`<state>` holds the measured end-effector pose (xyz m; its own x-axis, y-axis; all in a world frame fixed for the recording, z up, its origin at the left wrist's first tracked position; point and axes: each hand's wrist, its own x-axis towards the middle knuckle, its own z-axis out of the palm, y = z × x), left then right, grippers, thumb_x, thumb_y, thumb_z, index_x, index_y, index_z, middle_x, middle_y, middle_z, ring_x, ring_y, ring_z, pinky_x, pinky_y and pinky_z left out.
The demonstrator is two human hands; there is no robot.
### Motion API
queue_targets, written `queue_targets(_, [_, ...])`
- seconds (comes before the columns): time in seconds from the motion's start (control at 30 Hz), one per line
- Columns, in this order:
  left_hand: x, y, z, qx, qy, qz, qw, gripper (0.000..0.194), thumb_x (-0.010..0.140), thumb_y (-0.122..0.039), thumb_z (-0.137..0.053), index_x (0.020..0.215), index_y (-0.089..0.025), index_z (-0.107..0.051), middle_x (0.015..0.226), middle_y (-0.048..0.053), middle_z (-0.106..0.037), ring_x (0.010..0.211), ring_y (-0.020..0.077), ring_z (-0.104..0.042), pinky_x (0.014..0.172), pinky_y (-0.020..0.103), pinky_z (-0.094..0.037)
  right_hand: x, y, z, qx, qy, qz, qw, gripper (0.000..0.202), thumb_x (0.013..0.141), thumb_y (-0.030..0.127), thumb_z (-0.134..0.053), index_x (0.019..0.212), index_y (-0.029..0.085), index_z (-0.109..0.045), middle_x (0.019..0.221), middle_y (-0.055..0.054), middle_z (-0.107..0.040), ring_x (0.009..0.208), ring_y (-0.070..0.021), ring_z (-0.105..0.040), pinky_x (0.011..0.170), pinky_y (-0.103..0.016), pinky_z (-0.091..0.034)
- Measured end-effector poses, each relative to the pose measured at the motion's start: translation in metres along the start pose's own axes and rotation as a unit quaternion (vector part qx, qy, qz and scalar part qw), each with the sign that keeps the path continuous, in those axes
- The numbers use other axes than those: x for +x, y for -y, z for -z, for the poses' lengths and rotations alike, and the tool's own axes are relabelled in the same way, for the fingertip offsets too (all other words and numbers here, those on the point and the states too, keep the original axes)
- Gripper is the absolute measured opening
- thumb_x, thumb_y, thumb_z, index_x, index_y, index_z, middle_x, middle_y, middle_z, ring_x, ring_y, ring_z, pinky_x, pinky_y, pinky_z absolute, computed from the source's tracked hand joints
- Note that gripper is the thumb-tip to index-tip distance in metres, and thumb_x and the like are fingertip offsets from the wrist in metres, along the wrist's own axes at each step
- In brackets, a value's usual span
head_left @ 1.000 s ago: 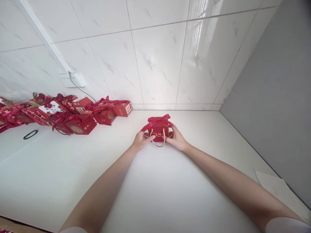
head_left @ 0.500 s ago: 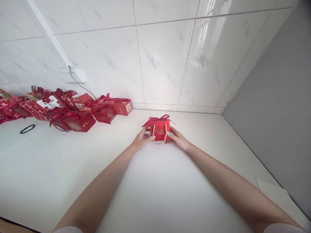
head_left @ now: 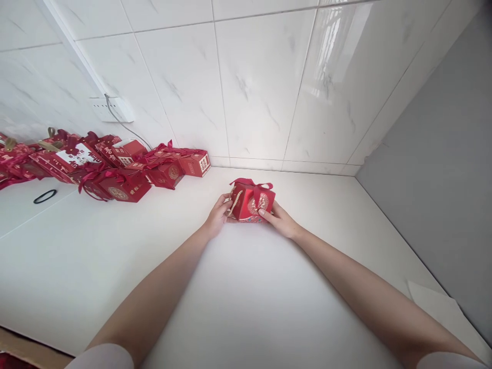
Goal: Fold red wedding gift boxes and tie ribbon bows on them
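Observation:
A small red gift box [head_left: 248, 201] with a ribbon bow on top is held between both my hands over the white tabletop. Its side with a round gold emblem is turned partly toward me, and a twisted gold cord handle shows on its left side. My left hand [head_left: 219, 215] grips the left end beside the cord, fingers curled. On the right end, my right hand [head_left: 282, 219] has its thumb on the front face near the emblem; its other fingers are mostly hidden behind the box.
Several red gift boxes [head_left: 126, 185] with ribbons are heaped along the wall at the left. A black ring-shaped band [head_left: 45, 196] lies in front of them. A cable runs from a wall socket [head_left: 111, 109] behind the heap. A grey panel [head_left: 430, 169] borders the table's right side.
The gift box has been turned, so the cord-handled side that faced me is now at the left and the emblem side shows. My hands have shifted with it, and the view has tilted slightly.

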<state>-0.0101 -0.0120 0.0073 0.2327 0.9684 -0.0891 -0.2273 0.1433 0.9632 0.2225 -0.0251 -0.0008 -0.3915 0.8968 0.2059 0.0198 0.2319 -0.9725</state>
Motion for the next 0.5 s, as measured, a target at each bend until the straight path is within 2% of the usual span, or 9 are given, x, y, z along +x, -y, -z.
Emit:
queue_targets(0.07, [-0.002,0.003,-0.005,-0.037,0.005,0.013,0.999,0.047,0.077,-0.040,-0.071,0.116,-0.027,-0.049,0.084,-0.003,-0.065,0.061,0.0112,-0.064,0.062,0.029,-0.057,-0.002,0.003,-0.002,0.034,0.019,0.003,0.999,0.055,0.092,0.059,-0.052,0.134,0.023,-0.051,0.138,-0.009,-0.056,0.127,-0.0274,-0.052,0.109,-0.045,-0.041])
queue_targets(0.13, [-0.003,0.005,-0.010,-0.052,0.012,0.017,0.998,0.049,0.077,-0.038,-0.073,0.117,-0.029,-0.048,0.083,-0.004,-0.064,0.061,0.0103,-0.064,0.063,0.027,-0.057,-0.002,0.004,-0.002,0.079,0.041,-0.007,0.996,0.055,0.094,0.059,-0.047,0.136,0.024,-0.050,0.139,-0.008,-0.055,0.129,-0.0270,-0.051,0.111,-0.045,-0.039])
queue_targets(0.23, [-0.004,0.007,-0.013,-0.052,0.009,-0.008,0.999,0.049,0.083,-0.050,-0.065,0.124,-0.030,-0.048,0.101,0.000,-0.067,0.071,0.0129,-0.067,0.064,0.028,-0.057,0.002,0.002,-0.001,0.116,0.026,-0.016,0.993,0.057,0.094,0.053,-0.050,0.144,0.027,-0.041,0.145,-0.006,-0.050,0.132,-0.0268,-0.048,0.111,-0.046,-0.038])
queue_targets(0.3, [-0.003,0.007,-0.014,-0.042,0.017,-0.035,0.998,0.056,0.084,-0.060,-0.058,0.129,-0.029,-0.048,0.119,0.006,-0.064,0.083,0.0171,-0.068,0.066,0.030,-0.057,0.004,0.001,-0.001,0.118,0.005,-0.009,0.993,0.063,0.093,0.049,-0.055,0.148,0.029,-0.033,0.147,-0.006,-0.047,0.134,-0.0262,-0.046,0.112,-0.046,-0.038])
queue_targets(0.33, [-0.003,0.007,-0.015,-0.026,0.024,-0.047,0.998,0.061,0.082,-0.060,-0.060,0.132,-0.028,-0.048,0.126,0.008,-0.061,0.090,0.0196,-0.067,0.068,0.030,-0.056,0.005,0.002,-0.002,0.115,0.000,-0.001,0.993,0.066,0.092,0.047,-0.057,0.150,0.030,-0.029,0.148,-0.006,-0.046,0.134,-0.0257,-0.045,0.112,-0.046,-0.038])
queue_targets(0.43, [-0.002,0.006,-0.016,0.034,0.027,-0.054,0.998,0.071,0.073,-0.045,-0.078,0.134,-0.027,-0.046,0.133,0.010,-0.057,0.106,0.0238,-0.063,0.073,0.030,-0.056,0.005,0.005,-0.001,0.100,0.018,0.025,0.994,0.071,0.092,0.046,-0.059,0.152,0.030,-0.025,0.150,-0.006,-0.043,0.135,-0.0244,-0.043,0.113,-0.044,-0.038])
queue_targets(0.5, [-0.002,0.005,-0.015,0.024,0.019,-0.034,0.999,0.062,0.074,-0.041,-0.078,0.128,-0.023,-0.052,0.124,0.010,-0.062,0.098,0.0211,-0.064,0.074,0.030,-0.056,0.004,0.006,0.000,0.094,0.042,0.014,0.995,0.073,0.093,0.048,-0.056,0.154,0.030,-0.020,0.153,-0.008,-0.036,0.134,-0.0253,-0.044,0.109,-0.045,-0.041])
